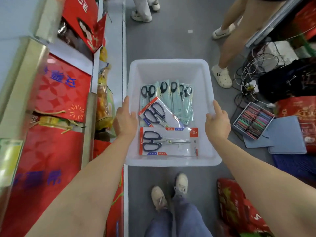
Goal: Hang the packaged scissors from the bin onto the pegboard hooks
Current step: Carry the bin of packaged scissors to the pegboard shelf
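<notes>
So the scissors are all in the bin, none hung yet. Nearest lies a red-edged pack flat across the bottom, blades pointing right. A second red pack rests tilted just beyond it, overlapping a fan of pale green packs at the far end.

The left hand holds the bin's left rim, fingers curled over the edge and thumb stretched along it. The right hand is closed on the right rim, with the index finger lying out along the lip. Whether the bin is lifted or rests on the grey floor I cannot tell; it looks carried.

No pegboard is in view, so the hooks must be found first.

Risks, as I judge them: the packs lie loose and slick, so a tipped bin would slide them to one side or out. The red boxes crowd close on the left, and cables and a tray of coloured items lie on the right, so the aisle is narrow. Another person's legs stand just beyond the bin; a step forward could knock into them.
</notes>
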